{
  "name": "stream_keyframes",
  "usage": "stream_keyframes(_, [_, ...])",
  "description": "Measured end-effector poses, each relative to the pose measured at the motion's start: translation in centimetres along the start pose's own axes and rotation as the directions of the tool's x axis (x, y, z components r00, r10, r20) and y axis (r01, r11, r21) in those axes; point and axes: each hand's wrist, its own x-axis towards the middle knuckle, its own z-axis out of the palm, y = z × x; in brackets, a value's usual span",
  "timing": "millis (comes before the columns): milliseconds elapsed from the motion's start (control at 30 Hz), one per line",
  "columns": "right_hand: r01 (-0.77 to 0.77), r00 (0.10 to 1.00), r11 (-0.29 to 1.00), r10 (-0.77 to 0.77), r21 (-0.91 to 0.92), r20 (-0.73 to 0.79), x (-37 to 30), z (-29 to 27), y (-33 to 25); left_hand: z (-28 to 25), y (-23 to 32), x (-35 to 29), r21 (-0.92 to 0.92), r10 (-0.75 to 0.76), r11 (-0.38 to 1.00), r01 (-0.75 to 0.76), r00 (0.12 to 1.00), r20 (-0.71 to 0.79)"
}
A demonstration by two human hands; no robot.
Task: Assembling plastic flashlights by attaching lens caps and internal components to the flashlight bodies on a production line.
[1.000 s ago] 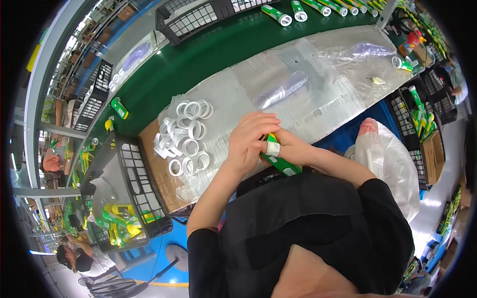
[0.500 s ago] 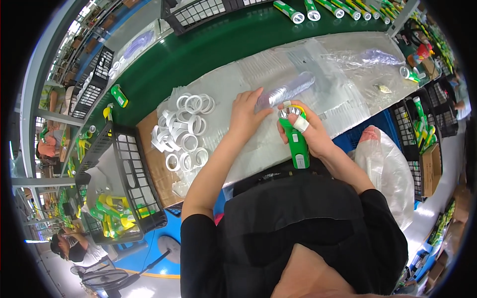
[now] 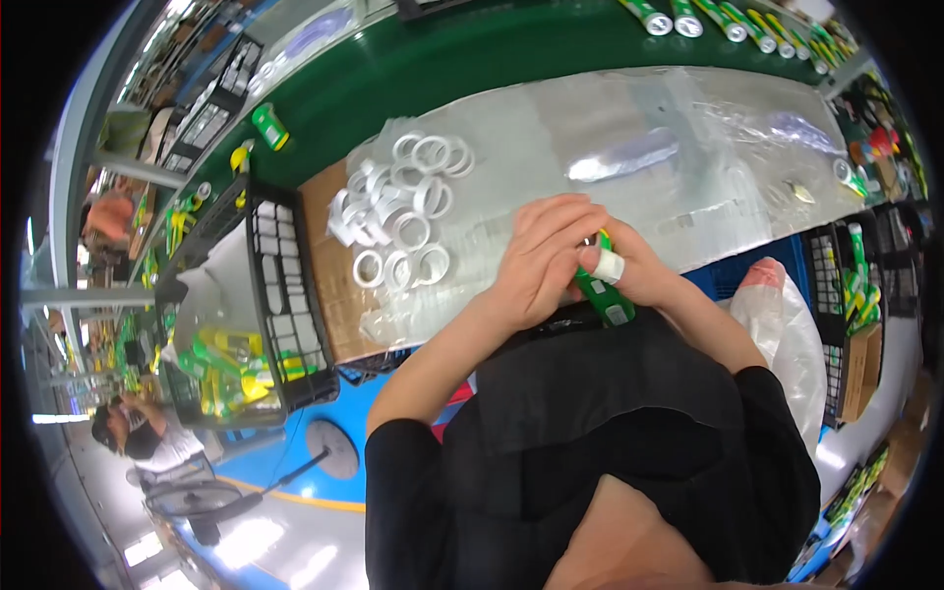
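Note:
My right hand [image 3: 637, 258], with white tape around the thumb, is wrapped around a green flashlight [image 3: 608, 301] close to my body. My left hand [image 3: 547, 258] curls over the flashlight's head end, its fingers pressed together there. Both hands hide the lamp end, and I cannot make out whether anything small sits under the left fingers. Beyond them on the plastic-covered worktop [image 3: 511, 147] lies a row of clear round discs [image 3: 629, 157]. White plastic rings [image 3: 405, 228] are heaped to the left of my hands.
A black crate [image 3: 285, 295] with green and yellow flashlight parts stands left of the worktop. Finished-looking flashlights [image 3: 686, 22] line the green belt [image 3: 393, 74] at the back. A white sack [image 3: 777, 324] and another crate [image 3: 831, 334] are at the right.
My left hand has left the clear discs and come onto the flashlight's head. The flashlight's lamp end, visible before, is now covered. The view has shifted.

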Motion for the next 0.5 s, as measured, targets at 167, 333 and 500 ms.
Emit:
stream_keyframes(167, [0.071,0.997,0.995,-0.071,0.063,-0.007,1.9,2.4,0.0,-1.4,-0.6,-0.2,-0.001,0.044,0.999,-0.044,0.998,-0.041])
stream_keyframes(333, [0.176,0.981,0.982,-0.18,-0.064,-0.07,3.1,0.6,-0.8,-6.4,1.0,-0.7,0.323,-0.142,0.938,0.126,0.99,0.026])
stream_keyframes(500, [0.257,0.944,0.945,-0.29,-0.201,-0.158,3.9,-1.5,-1.9,-13.7,0.0,-3.5,0.681,-0.485,0.732,0.02,0.717,0.501])
